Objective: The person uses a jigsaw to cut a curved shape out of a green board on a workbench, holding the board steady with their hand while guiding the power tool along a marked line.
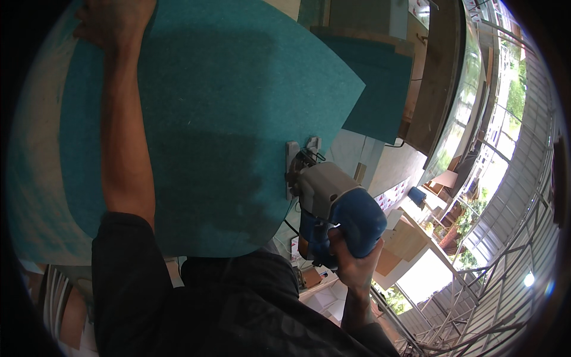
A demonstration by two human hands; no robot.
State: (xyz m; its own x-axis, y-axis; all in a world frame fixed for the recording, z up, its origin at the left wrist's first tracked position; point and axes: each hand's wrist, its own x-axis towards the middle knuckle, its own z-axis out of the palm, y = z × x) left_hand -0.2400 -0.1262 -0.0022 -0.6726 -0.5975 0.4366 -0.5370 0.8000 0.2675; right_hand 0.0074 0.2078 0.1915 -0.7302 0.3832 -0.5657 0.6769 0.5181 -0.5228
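Note:
A large teal board [226, 107] fills most of the view. My left hand [113, 24] presses flat on its far left part, the arm stretched across the board. My right hand [351, 262] grips the blue handle of a grey and blue power jigsaw [333, 205]. The saw's metal base plate [292, 166] rests on the board's right edge. The blade is hidden under the saw body.
A second teal panel [380, 89] lies beyond the board at the upper right. A dark wooden beam [443, 77] runs along behind it. Lower right there are cardboard boxes [404, 238], a blue container [417, 195] and metal railings [511, 285].

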